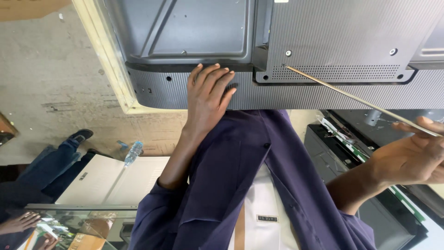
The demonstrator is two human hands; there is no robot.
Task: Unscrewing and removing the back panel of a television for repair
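L hand (pixel 208 95): flat, fingers spread, pressing the lower edge of TV back panel (pixel 194 32), near its corner.
R hand (pixel 411 155): closed round the handle end of a long screwdriver (pixel 356 98).
Screwdriver tip: on a screw in the perforated cover (pixel 342 41), by its lower-left corner.
Nearby: plastic bottle (pixel 133 153) on floor; other person's hand (pixel 18 222) bottom left.

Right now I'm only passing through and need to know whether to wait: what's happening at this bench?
A person is working on the grey back panel of a flat screen lying face down. The left hand rests flat on its lower edge. The right hand holds a long thin screwdriver, tip at a screw hole in the perforated cover.
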